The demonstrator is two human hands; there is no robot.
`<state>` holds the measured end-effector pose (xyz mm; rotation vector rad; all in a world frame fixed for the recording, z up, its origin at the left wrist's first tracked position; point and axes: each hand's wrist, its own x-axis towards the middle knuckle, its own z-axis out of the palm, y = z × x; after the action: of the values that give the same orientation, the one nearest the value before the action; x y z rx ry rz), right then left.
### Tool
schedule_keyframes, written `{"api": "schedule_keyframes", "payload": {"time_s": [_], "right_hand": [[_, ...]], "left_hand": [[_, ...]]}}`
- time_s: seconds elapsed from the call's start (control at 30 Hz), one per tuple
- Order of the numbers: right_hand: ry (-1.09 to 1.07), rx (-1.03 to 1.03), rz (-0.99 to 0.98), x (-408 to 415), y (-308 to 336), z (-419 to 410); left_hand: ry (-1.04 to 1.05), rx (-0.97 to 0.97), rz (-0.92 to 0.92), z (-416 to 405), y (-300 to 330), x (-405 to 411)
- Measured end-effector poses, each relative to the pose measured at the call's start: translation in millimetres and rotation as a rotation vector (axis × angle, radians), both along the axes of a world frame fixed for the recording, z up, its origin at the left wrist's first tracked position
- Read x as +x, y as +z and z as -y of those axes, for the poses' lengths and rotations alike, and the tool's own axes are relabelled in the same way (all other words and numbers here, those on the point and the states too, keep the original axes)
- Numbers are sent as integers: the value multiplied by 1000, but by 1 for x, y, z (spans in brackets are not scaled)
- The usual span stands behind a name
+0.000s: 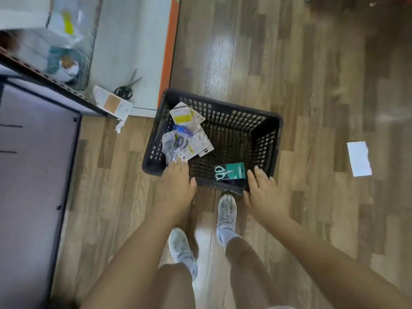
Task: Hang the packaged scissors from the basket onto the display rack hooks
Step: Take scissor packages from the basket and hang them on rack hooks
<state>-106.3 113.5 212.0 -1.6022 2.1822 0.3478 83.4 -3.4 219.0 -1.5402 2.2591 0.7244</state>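
loose black scissors [128, 86] | white paper [359, 158] | wood floor [312, 85]
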Motion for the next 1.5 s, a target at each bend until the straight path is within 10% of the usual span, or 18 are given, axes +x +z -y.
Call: {"api": "schedule_keyframes", "payload": {"time_s": [0.4,0.67,1.5], "right_hand": [[117,-110,109,18,-273,98],[475,-336,56,33,-400,197],[-334,-353,781,69,-475,249]], "left_hand": [[-133,-20,137,72,-254,6],[-583,-142,247,148,-391,-11],[206,-84,-115,188,-451,4]]}}
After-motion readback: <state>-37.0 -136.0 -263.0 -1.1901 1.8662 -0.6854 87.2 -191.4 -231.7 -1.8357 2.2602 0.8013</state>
